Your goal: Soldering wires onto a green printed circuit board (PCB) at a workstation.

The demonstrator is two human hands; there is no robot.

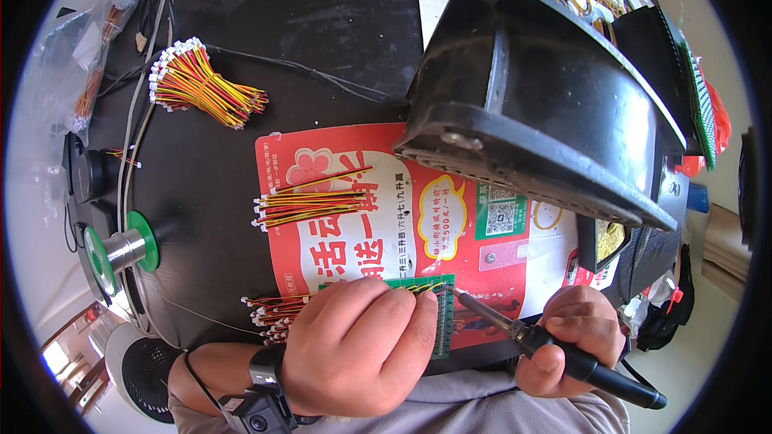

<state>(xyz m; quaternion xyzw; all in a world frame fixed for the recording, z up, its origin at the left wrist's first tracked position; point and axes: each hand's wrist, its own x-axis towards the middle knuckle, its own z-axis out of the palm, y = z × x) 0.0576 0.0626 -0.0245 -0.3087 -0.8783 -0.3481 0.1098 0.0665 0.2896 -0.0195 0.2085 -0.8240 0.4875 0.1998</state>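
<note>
My right hand (583,325) grips a soldering iron (563,358) by its black handle. The iron's tip points left and touches or almost touches a green circuit board (444,329) on the table edge. Closed over the board's left part, my left hand (362,345) pinches a thin yellow wire (432,288) near that tip; its palm hides much of the board. White-plugged wires (269,313) stick out left of this hand. Farther away, a loose row of red, black and yellow wires (314,205) lies on a red printed sheet (386,141).
A large black fan-like housing (555,88) leans over the right side, above a framed yellow sponge (615,241). At left stand a green-flanged solder spool (122,251) and a banded wire bundle (205,84). Grey cables (138,137) run past them; a plastic bag (68,96) lies beyond.
</note>
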